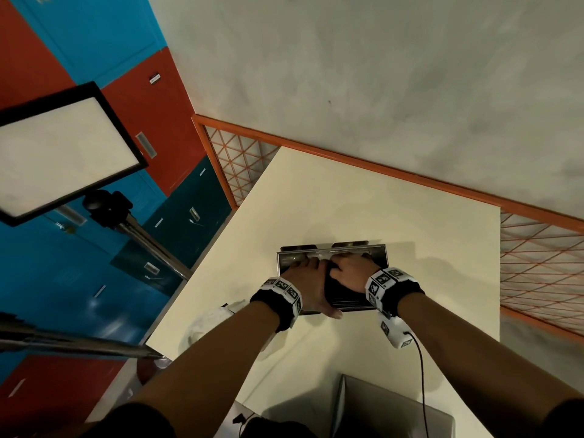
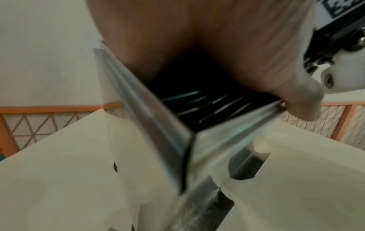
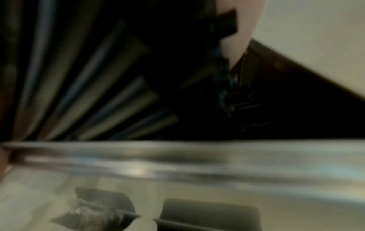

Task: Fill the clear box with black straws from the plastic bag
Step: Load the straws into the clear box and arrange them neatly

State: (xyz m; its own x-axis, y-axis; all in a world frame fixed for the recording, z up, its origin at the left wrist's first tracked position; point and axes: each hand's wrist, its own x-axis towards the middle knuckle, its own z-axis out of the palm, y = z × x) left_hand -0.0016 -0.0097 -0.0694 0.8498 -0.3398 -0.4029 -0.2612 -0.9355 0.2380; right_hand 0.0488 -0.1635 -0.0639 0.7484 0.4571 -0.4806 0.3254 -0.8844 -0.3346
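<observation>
My forearms are bare. Each wrist wears a black band (image 1: 278, 306) ringed with white blocks printed in black square markers (image 1: 384, 279). A white pod (image 1: 396, 335) on my right wrist trails a black cable (image 1: 422, 377).

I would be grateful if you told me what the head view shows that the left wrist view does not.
Only the head view shows both hands together in the clear box, the left hand beside the right hand, plus a crumpled plastic bag near the table edge. Only the left wrist view shows the box corner close up, with glinting straw tips. Both show black straws inside the box.
</observation>
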